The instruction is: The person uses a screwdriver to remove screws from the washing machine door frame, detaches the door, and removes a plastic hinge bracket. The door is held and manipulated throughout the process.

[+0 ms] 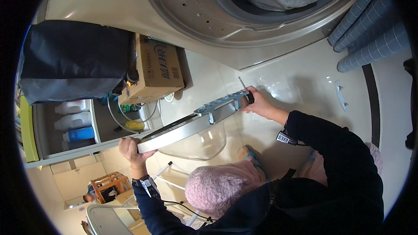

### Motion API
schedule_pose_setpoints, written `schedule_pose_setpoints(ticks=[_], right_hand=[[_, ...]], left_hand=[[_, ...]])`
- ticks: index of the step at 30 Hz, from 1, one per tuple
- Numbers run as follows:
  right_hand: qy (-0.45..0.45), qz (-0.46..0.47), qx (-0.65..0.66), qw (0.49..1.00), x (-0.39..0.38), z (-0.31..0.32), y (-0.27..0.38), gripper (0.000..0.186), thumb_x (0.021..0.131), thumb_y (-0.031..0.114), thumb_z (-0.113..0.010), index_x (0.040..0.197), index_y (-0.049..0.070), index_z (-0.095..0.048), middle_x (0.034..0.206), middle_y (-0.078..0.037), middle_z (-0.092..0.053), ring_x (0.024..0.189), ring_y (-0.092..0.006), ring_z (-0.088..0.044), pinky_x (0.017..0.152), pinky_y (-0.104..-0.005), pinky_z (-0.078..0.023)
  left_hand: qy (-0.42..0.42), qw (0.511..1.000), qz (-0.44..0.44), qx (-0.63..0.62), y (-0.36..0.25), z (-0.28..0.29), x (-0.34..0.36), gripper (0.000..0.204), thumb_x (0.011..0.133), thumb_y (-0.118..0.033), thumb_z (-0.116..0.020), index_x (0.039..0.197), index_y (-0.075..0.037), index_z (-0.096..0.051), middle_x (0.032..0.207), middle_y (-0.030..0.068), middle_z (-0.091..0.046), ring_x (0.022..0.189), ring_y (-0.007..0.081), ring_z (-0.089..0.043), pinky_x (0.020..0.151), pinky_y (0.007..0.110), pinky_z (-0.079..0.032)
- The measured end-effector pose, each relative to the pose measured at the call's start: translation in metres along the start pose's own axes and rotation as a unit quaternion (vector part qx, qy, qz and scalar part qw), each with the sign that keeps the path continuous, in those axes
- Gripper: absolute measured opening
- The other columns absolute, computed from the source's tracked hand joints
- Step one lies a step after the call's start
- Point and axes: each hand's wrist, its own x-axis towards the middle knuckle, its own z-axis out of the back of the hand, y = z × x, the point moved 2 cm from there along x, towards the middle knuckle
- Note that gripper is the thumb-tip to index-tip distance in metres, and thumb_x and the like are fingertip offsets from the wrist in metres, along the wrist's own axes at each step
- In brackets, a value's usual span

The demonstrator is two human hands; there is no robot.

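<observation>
Mid-frame, over the pale tiled floor (274,76), a round washer door (180,135) is held edge-on btwn both hands. L hand (134,151) is clamped on the rim's lower-left end; R hand (257,104) is closed at the upper-right end, by the metal hinge bracket (221,103). A thin metal rod (242,82) sticks up beside R fingers, poss. a screwdriver; can't tell if it's gripped too. Door's prob. fairly heavy & stiff, w/ a smooth rim that may slip; the clear bowl (198,143) could crack if knocked (glass or plastic, can't tell). Best held at opp. ends of the rim, off the bowl; bracket edges may be sharp. Looks: silvery-white band, dark upper face, blue-grey bracket w/ cutouts, see-through bowl bulging toward bottom of frame
</observation>
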Motion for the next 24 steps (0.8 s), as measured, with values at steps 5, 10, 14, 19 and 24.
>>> schedule_pose_setpoints(ticks=[5,10,14,19,24], right_hand=[[-0.021,-0.039,-0.022,0.999,-0.009,0.015,0.009,0.079,0.077,0.010,-0.074,0.145,0.010,-0.033,0.126,-0.007,-0.060,0.076,-0.0120,-0.060,0.042,-0.0251,-0.050],[-0.092,-0.010,0.013,0.996,-0.014,0.016,0.023,0.060,0.085,0.007,-0.065,0.141,0.010,-0.043,0.110,-0.002,-0.068,0.054,-0.0034,-0.048,0.037,-0.0213,-0.041],[-0.098,0.050,0.021,0.994,-0.008,0.014,0.049,0.045,0.085,0.007,-0.065,0.129,0.008,-0.055,0.108,0.000,-0.070,0.069,-0.0050,-0.056,0.055,-0.0219,-0.046],[-0.125,0.184,-0.062,0.973,-0.009,0.016,0.086,0.041,0.082,0.004,-0.067,0.122,0.007,-0.060,0.096,0.003,-0.066,0.071,-0.0039,-0.054,0.065,-0.0208,-0.044],[-0.052,0.174,-0.060,0.982,-0.012,0.014,0.096,0.038,0.082,0.003,-0.068,0.119,0.007,-0.062,0.090,0.003,-0.060,0.077,-0.0049,-0.054,0.068,-0.0202,-0.043]], left_hand=[[-0.004,1.000,0.008,0.002,0.006,-0.002,-0.005,0.071,0.064,-0.075,-0.068,0.061,-0.006,-0.049,0.060,0.0073,-0.046,0.056,0.0262,-0.045,0.056,0.037,-0.033],[0.003,1.000,0.029,0.009,0.011,-0.003,-0.011,0.072,0.065,-0.075,-0.067,0.062,-0.005,-0.050,0.061,0.0077,-0.047,0.057,0.0271,-0.045,0.056,0.037,-0.034],[-0.006,0.999,0.032,0.011,0.012,-0.003,-0.011,0.072,0.066,-0.075,-0.066,0.062,-0.005,-0.049,0.062,0.0083,-0.047,0.058,0.0274,-0.045,0.056,0.037,-0.034],[0.007,0.999,0.044,0.004,0.010,-0.003,-0.009,0.072,0.066,-0.075,-0.067,0.061,-0.005,-0.046,0.062,0.0090,-0.044,0.058,0.0282,-0.043,0.055,0.037,-0.034],[0.008,0.999,0.041,0.013,0.014,-0.004,-0.011,0.077,0.068,-0.073,-0.067,0.066,0.000,-0.045,0.065,0.0128,-0.042,0.059,0.0302,-0.041,0.053,0.039,-0.033]])
